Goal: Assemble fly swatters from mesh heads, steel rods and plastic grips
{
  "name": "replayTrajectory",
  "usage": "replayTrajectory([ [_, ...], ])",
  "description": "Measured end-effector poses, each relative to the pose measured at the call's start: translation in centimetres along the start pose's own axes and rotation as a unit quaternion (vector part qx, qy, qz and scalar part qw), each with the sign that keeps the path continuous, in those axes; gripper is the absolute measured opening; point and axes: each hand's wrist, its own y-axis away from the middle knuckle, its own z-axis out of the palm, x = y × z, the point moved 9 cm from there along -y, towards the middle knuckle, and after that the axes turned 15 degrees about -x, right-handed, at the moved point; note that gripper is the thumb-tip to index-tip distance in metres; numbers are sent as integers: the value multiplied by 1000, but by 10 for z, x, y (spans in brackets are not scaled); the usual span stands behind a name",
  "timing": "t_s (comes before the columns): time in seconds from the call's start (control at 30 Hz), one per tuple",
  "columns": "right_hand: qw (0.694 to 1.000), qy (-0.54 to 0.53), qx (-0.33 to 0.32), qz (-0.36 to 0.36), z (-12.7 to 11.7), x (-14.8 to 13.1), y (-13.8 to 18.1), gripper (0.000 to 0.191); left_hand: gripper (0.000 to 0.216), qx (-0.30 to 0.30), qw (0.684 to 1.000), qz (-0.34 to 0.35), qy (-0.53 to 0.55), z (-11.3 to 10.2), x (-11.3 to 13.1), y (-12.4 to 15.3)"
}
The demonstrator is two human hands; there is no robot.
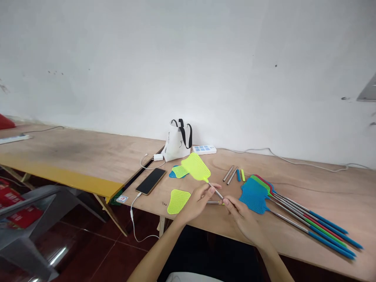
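Left hand (202,196): thumb and fingers pinched on the metal rod (216,190) of a yellow-green swatter (196,167), a little below its neck. Right hand (236,209): thumb and fingers closed at the rod's near right end. A bit of yellow shows at those fingertips; cannot tell whether it is a handle on this rod.

Position: swatter held up over the near edge of the wooden table (296,166), head between the two hands and the far wall. Long axis slants from far left (head) to near right (right hand); head points far left, away from the person.

Progress (judged): head and rod of this piece appear joined; its handle end is unconfirmed. At right, a stack of blue, green and red swatters (254,196) looks complete, heads left, handles to the near right. Apparently left over: a green head (179,171) lying over a blue one, far left of the hands; a second yellow-green head (178,201), near left; two metal tubes (230,175), a blue sleeve (238,175) and a yellow sleeve (243,175), far right of the hands.
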Motion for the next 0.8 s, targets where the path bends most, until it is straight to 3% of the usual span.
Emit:
replayTrajectory([
  [0.23,995,-80,-55,14,25,-4,1,45,51,44,991,36,118,9,4,0],
  [0.5,996,-72,-49,3,30,-12,1,47,48,117,983,51,135,9,4,6],
  [0.6,997,-44,-70,6,29,-10,2,47,48,169,970,57,165,-14,4,11],
  [0.73,992,5,-124,20,23,-7,7,45,45,279,937,93,188,-70,7,31],
  [0.8,988,9,-153,21,18,-5,9,45,43,295,933,113,175,-89,13,38],
])
